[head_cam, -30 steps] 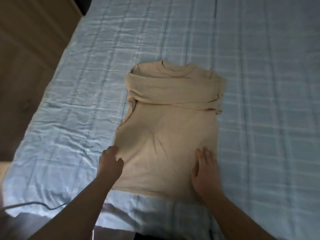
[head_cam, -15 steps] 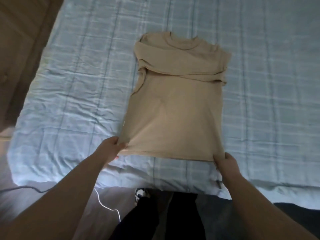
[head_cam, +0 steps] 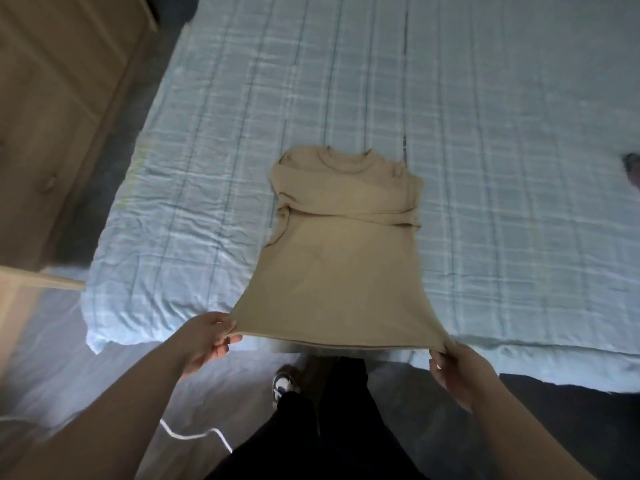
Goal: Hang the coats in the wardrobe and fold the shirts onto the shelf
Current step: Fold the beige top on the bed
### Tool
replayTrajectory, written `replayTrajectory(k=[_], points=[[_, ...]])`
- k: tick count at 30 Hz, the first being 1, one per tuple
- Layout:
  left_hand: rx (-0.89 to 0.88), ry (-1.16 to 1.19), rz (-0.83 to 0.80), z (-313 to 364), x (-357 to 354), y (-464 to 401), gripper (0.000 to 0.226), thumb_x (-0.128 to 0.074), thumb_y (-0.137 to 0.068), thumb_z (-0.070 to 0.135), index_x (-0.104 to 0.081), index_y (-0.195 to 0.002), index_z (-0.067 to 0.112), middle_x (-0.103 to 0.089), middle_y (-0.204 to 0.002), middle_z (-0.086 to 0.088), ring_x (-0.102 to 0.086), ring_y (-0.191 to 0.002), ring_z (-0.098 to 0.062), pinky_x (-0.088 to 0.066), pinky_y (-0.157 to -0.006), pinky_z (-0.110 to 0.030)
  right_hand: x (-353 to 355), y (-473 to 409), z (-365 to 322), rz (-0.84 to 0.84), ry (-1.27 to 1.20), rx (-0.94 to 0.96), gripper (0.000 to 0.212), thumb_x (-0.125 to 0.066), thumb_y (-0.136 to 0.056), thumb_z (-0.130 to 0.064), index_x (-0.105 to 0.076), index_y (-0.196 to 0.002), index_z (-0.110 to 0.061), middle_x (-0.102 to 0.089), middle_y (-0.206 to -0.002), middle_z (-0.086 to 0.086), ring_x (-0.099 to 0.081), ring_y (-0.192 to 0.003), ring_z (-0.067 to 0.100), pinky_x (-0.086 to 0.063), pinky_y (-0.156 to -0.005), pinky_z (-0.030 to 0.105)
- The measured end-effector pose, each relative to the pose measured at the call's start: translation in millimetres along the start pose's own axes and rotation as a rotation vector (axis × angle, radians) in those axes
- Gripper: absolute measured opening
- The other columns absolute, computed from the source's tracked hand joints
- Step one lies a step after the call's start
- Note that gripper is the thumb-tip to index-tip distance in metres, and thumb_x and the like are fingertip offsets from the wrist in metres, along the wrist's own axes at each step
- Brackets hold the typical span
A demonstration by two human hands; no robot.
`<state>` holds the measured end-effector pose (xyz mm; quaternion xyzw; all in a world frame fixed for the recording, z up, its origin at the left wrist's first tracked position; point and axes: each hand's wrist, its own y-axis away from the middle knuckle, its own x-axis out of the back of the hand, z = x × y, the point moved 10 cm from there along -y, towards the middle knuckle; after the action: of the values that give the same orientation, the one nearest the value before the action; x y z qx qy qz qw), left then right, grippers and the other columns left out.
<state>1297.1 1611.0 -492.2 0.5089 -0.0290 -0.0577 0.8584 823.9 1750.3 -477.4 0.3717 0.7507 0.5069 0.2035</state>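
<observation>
1. Both hands are now lifting the hem off the bed; half a second ago they were just pinching it flat at the mattress edge, and a second ago they were resting on top of the cloth.
2. Left hand [head_cam: 204, 336] is pinching the near-left hem corner of the beige shirt [head_cam: 341, 271], fingers curled under the edge.
3. Right hand [head_cam: 459, 370] is gripping the near-right corner the same way. Hem is being stretched taut between the two.
4. Shirt is lying ahead of both hands on the blue plaid bedspread [head_cam: 485, 168], collar at the far end, sleeves already folded across the chest. Near hem is hanging past the bed edge, off the surface.
5. Judgement: sleeve folds are done, so the person is likely setting up the lengthwise fold, hem carried forward toward the collar. Shirt is mid-fold, not yet shelved.
6. Containers: wooden furniture [head_cam: 52, 116] is sitting far left of the left hand, possibly a wardrobe or drawers; only its closed outside is showing, so I cannot tell what it is holding. No shelf or coats are showing.
7. Other bits: white cable [head_cam: 194, 436] is trailing on the floor below the left forearm; a shoe [head_cam: 282, 384] and dark trousers are showing between the arms.
</observation>
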Motion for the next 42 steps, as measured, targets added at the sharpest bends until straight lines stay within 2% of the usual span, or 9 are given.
replayTrajectory(k=[4, 8, 16, 24, 32, 35, 37, 39, 42], points=[[-0.101, 0.151, 0.015, 45, -12, 8, 0.024, -0.065, -0.093, 0.012, -0.06, -0.116, 0.008, -0.061, -0.074, -0.016, -0.064, -0.072, -0.019, -0.048, -0.057, -0.026, -19, 8, -50, -0.038, 0.057, 0.166, 0.011, -0.052, -0.096, -0.005, -0.059, -0.094, -0.012, -0.059, -0.079, 0.011, -0.059, -0.064, 0.015, -0.052, -0.071, 0.032], [-0.232, 0.331, 0.005, 118, -27, -7, 0.019, -0.058, -0.096, 0.006, -0.059, -0.115, 0.009, -0.062, -0.08, -0.012, -0.064, -0.067, -0.015, -0.049, -0.053, -0.023, -64, 4, -118, -0.071, -0.016, 0.304, 0.024, -0.051, -0.095, -0.004, -0.061, -0.107, -0.022, -0.064, -0.083, 0.01, -0.064, -0.07, 0.019, -0.054, -0.078, 0.036], [-0.231, 0.663, 0.035, 237, -60, -67, 0.012, -0.055, -0.098, 0.013, -0.061, -0.088, 0.007, -0.067, -0.086, -0.01, -0.07, -0.067, -0.016, -0.056, -0.059, -0.026, -164, -47, -239, -0.157, -0.064, 0.311, 0.014, -0.049, -0.1, -0.011, -0.062, -0.106, -0.013, -0.065, -0.097, 0.01, -0.072, -0.077, 0.018, -0.056, -0.073, 0.034], [-0.213, 0.703, 0.083, 327, -78, -189, 0.014, -0.051, -0.096, 0.021, -0.062, -0.093, 0.013, -0.069, -0.099, -0.009, -0.066, -0.093, -0.026, -0.053, -0.067, -0.033, -257, -157, -315, -0.157, -0.071, 0.287, 0.012, -0.051, -0.101, -0.016, -0.058, -0.111, -0.013, -0.064, -0.098, 0.007, -0.072, -0.076, 0.015, -0.059, -0.06, 0.026], [-0.295, 0.57, 0.151, 356, -100, -301, 0.012, -0.052, -0.094, 0.012, -0.06, -0.101, 0.018, -0.063, -0.1, -0.005, -0.063, -0.088, -0.023, -0.051, -0.077, -0.04, -320, -251, -341, -0.157, -0.024, 0.421, 0.033, -0.052, -0.099, -0.012, -0.047, -0.131, -0.016, -0.065, -0.113, 0.014, -0.07, -0.088, 0.021, -0.059, -0.082, 0.034], [-0.55, 0.246, 0.347, 354, -94, -311, 0.048, -0.061, -0.087, 0.012, -0.051, -0.13, 0.03, -0.062, -0.119, 0.0, -0.063, -0.097, -0.018, -0.05, -0.086, -0.038, -320, -250, -339, -0.071, 0.257, 0.676, 0.047, -0.051, -0.099, -0.021, -0.036, -0.143, -0.032, -0.066, -0.116, 0.002, -0.066, -0.102, 0.02, -0.053, -0.095, 0.04], [-0.791, -0.277, 0.418, 359, -112, -296, 0.054, -0.058, -0.082, 0.018, -0.051, -0.134, 0.031, -0.058, -0.131, 0.005, -0.057, -0.116, -0.016, -0.042, -0.098, -0.035, -325, -227, -337, 0.013, 0.662, 0.986, 0.045, -0.047, -0.099, -0.029, -0.04, -0.143, -0.035, -0.059, -0.134, -0.004, -0.057, -0.122, 0.019, -0.04, -0.11, 0.04], [-0.989, -0.884, 0.491, 354, -147, -281, 0.051, -0.052, -0.086, 0.022, -0.053, -0.137, 0.019, -0.051, -0.142, -0.007, -0.044, -0.134, -0.026, -0.032, -0.111, -0.043, -340, -204, -320, 0.043, 1.059, 1.278, 0.047, -0.04, -0.101, -0.031, -0.041, -0.147, -0.021, -0.044, -0.151, 0.006, -0.036, -0.142, 0.024, -0.027, -0.118, 0.04], [-0.922, -1.408, 0.548, 326, -171, -293, 0.057, -0.038, -0.094, 0.038, -0.044, -0.146, 0.017, -0.041, -0.151, -0.018, -0.03, -0.142, -0.039, -0.022, -0.114, -0.059, -347, -217, -288, 0.127, 1.511, 1.354, 0.055, -0.031, -0.1, -0.039, -0.034, -0.152, -0.021, -0.028, -0.16, 0.011, -0.018, -0.15, 0.031, -0.017, -0.119, 0.053]])
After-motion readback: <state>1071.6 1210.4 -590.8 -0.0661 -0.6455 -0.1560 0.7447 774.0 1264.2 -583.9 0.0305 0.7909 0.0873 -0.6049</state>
